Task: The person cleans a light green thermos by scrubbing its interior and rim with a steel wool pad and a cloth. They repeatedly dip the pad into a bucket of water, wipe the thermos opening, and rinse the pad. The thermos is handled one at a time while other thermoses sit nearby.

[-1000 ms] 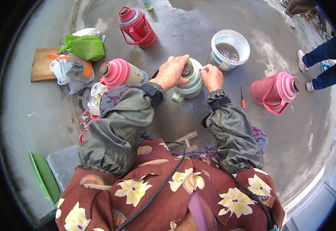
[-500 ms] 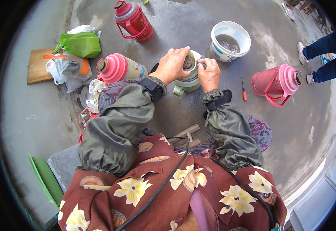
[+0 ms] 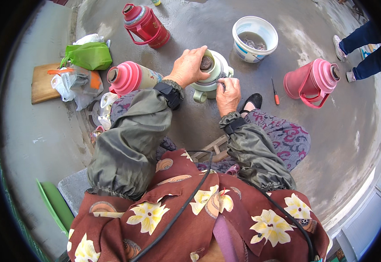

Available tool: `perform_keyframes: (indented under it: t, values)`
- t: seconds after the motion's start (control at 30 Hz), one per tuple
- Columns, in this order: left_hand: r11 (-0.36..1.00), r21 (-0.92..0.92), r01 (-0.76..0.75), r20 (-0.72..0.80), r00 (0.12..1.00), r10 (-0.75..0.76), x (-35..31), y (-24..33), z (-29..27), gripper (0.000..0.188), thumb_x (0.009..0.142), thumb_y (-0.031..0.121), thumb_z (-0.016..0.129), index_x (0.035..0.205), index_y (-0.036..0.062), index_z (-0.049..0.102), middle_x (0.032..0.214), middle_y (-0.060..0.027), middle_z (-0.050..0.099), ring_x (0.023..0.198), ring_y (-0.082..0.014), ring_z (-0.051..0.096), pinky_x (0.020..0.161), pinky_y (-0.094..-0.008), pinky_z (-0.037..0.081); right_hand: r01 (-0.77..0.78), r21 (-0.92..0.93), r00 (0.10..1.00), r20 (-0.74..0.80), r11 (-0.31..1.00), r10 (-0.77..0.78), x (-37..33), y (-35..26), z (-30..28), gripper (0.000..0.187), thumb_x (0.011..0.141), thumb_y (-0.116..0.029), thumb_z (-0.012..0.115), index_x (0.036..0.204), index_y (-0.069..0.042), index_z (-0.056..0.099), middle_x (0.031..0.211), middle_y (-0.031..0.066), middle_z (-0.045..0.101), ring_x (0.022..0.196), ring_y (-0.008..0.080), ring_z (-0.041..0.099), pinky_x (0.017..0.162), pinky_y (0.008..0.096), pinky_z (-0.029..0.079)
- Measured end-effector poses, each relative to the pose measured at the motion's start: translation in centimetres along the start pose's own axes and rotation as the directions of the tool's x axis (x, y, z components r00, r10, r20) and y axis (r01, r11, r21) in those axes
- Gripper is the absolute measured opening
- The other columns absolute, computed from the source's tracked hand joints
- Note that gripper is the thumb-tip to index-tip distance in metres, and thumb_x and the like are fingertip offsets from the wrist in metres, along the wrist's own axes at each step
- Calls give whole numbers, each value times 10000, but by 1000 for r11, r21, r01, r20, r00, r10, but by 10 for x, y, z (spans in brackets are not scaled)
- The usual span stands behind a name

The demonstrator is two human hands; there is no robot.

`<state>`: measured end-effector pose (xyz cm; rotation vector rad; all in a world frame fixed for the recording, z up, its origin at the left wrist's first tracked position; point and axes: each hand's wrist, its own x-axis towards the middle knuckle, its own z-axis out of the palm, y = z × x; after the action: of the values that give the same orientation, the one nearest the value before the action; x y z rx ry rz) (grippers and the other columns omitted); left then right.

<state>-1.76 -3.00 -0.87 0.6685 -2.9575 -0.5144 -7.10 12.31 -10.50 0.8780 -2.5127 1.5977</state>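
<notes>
A pale green thermos flask (image 3: 218, 70) stands in front of me, tilted toward me, with a dark round stopper (image 3: 206, 63) in its mouth. My left hand (image 3: 187, 66) is closed around the left side of its neck, fingers on the far rim and thumb on the near side. At the flask's right shoulder, my right hand (image 3: 229, 94) pinches a small dark grey scrubbing wad (image 3: 221, 83) that is mostly covered by the fingers. The wad touches or nearly touches the flask's surface.
Pink thermoses stand at the left (image 3: 129, 77) and right (image 3: 315, 83), a red one (image 3: 146, 26) farther off. Beyond my right hand are a white bucket (image 3: 238, 50) of murky water and a screwdriver (image 3: 275, 92). Bags (image 3: 90, 56) lie left; another person's legs (image 3: 363, 56) stand right.
My right hand has slid nearer to me along the flask's right side with the wad. My left hand keeps its hold on the neck. The whole view has shifted slightly.
</notes>
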Motion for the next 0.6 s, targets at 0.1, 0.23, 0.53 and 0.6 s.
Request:
perform_keyframes:
  t: [0.1,0.23,0.53,0.6]
  values:
    - [1000,13,3,17,1000,-3,1,1,-3,835,612,267,773,1338,64,415,1232,-127,555,1117,-310,506,974,-384,421,-218,-12,970,106,976,218,51,12,-2,116,731,-80,657,846,-95,658,871,117,586,862,306,580,750,398,466]
    - [1000,22,22,67,997,-24,1,3,-4,840,610,267,776,1338,59,412,1225,-130,557,1116,-312,506,972,-386,421,-181,9,948,268,983,172,82,12,1,122,736,-121,670,855,-135,688,892,123,607,887,296,597,765,393,476]
    - [1000,-7,7,57,998,-6,2,6,-7,842,614,246,786,1335,44,404,1219,-156,544,1128,-322,499,976,-389,415,85,-167,747,663,982,48,152,8,25,148,708,-157,697,847,-112,720,844,135,683,868,292,650,749,381,501]
    - [1000,-7,5,67,998,-4,1,6,-9,847,612,242,787,1341,58,397,1224,-150,538,1132,-322,495,974,-390,417,234,-85,640,763,969,-88,174,1,54,190,706,-221,688,860,-114,718,863,151,676,876,309,644,759,393,496]
